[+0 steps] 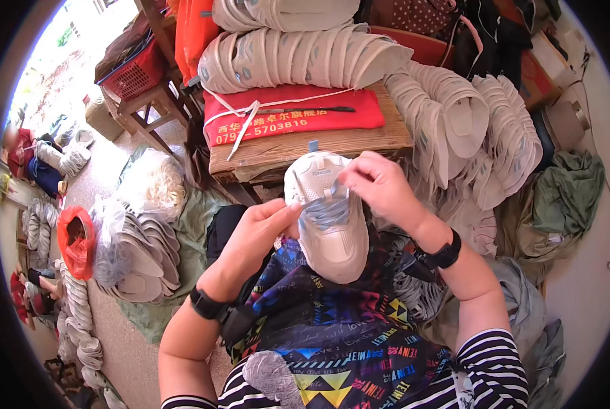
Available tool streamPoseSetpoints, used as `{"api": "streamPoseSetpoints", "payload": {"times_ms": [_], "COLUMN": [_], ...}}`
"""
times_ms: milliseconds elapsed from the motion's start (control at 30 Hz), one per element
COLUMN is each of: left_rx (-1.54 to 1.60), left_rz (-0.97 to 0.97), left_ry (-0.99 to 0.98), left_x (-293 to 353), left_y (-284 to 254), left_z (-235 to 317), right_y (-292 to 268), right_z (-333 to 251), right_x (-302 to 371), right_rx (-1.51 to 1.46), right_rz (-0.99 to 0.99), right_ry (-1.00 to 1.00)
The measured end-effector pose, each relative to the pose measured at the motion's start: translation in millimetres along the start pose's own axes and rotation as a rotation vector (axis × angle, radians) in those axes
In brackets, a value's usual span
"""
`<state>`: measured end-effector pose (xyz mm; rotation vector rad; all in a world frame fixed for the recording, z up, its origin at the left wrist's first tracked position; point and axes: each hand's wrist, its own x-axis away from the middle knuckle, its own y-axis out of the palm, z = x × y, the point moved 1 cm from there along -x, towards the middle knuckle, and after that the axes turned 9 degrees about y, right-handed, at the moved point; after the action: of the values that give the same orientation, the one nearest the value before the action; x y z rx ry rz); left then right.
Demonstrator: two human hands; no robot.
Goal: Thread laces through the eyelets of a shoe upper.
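A white shoe upper [333, 251] rests toe-down toward me on my lap, its heel end against the wooden bench [264, 162]. A grey-blue shoelace [324, 215] crosses its front in several rows. At the upper's left edge, my left hand [267, 223] is closed, thumb and forefinger pinching the lace there. My right hand [380, 183] is closed too, pinching the lace near the upper right eyelets. The fingers partly hide both lace ends. A patterned dark apron [346, 320] lies under the upper.
On the bench, a red cloth [298, 126] bears a thin dark tool [305, 110] and a loose white cord [240, 129]. Rows of stacked white uppers [284, 61] stand behind it, with more stacks [455, 112] at the right. Grey shoe parts [141, 255] and a red bag [77, 242] lie left.
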<state>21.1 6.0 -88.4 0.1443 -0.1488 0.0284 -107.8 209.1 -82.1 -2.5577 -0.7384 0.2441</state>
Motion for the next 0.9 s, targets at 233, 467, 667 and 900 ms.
{"api": "streamPoseSetpoints", "payload": {"times_ms": [233, 467, 667, 900], "left_rx": [-0.059, 0.038, 0.616, 0.992], "left_rz": [0.015, 0.093, 0.265, 0.223], "left_ry": [-0.041, -0.005, -0.057, -0.068], "left_x": [21.1, 18.9, 11.4, 9.6], "left_y": [-9.2, -14.4, -47.4, -71.1], "left_z": [15.9, -13.0, -19.0, -23.1], "right_y": [1.3, -1.7, -18.5, -28.5], "right_z": [-16.3, 9.3, 6.9, 26.1], "right_x": [9.4, -0.8, 7.9, 13.7], "right_rx": [0.598, -0.430, -0.206, -0.224], "right_rz": [-0.271, -0.517, -0.272, -0.187], "right_ry": [-0.033, 0.500, 0.314, 0.372]}}
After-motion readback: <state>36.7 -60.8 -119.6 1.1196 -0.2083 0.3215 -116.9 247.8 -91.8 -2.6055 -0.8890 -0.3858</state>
